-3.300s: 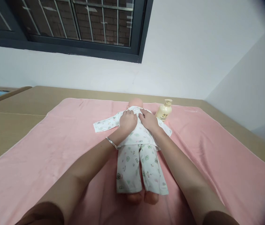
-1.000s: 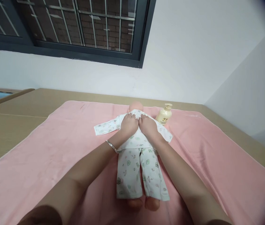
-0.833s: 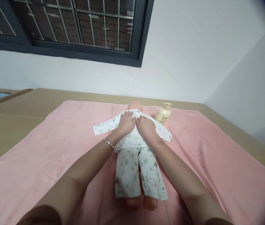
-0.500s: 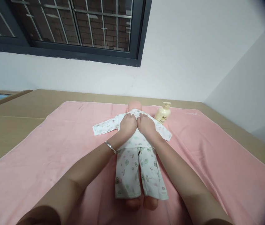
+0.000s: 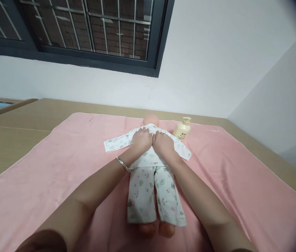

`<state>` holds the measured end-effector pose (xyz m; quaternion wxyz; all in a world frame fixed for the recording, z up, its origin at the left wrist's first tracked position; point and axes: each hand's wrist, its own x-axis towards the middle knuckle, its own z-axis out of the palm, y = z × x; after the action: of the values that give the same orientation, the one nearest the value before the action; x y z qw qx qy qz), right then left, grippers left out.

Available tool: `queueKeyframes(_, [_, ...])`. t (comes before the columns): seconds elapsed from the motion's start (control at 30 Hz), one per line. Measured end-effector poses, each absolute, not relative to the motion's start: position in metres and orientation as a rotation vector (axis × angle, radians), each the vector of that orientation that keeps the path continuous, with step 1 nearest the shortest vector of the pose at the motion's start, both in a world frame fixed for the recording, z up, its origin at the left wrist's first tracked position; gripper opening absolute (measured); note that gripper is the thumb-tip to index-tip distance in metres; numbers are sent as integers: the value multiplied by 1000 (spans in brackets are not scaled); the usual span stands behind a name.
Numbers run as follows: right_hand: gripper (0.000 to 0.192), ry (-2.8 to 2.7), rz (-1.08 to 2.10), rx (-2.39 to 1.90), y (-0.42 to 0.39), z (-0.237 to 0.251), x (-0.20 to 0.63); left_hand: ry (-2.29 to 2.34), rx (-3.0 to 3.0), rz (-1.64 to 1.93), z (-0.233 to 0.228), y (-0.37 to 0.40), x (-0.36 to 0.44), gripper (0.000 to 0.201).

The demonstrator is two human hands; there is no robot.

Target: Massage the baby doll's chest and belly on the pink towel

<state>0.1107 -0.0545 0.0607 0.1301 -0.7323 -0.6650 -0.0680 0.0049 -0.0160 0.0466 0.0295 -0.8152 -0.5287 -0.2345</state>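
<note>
A doll (image 5: 151, 120) lies stretched out on a pink blanket, its head at the far end and its bare feet towards me. It wears a white printed shirt (image 5: 148, 161) and matching trousers (image 5: 142, 196). My left hand (image 5: 142, 139), with a silver bangle on the wrist, is closed on the upper middle of the shirt. Right beside it, my right hand (image 5: 163, 142) is closed on the same cloth, the two hands nearly touching. Both sets of fingers are curled under, so the thumbs and fingertips are mostly hidden.
A pale yellow pump bottle (image 5: 182, 130) stands just beyond the doll's sleeve on the right. The pink blanket (image 5: 66, 164) covers much of a wooden surface (image 5: 14, 140). Behind it rise a white wall (image 5: 202, 63) and a dark-framed window (image 5: 85, 61) with bars.
The camera view has tilted slightly. Both hands stay at the middle of the shirt, with only a slight shift of the fingers; the doll and bottle keep their places.
</note>
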Motion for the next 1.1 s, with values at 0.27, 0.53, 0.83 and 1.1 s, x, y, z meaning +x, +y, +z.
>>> queueKeyframes(0.27, [42,-1980,-160,-1980,-40,50,121,-1710,-2536,-921,26,-3,6,44])
queueKeyframes(0.53, [54,-1890,-45,-1886,-24,35,134,-1702,-2532,-922,24,-4,7,45])
queueKeyframes(0.83, [53,-1881,-45,-1878,-26,35,132,-1674,-2529,-880,29,-11,8,41])
queueKeyframes(1.1, [49,-1924,-49,-1871,-26,38,134,-1731,-2495,-797,43,-24,9,31])
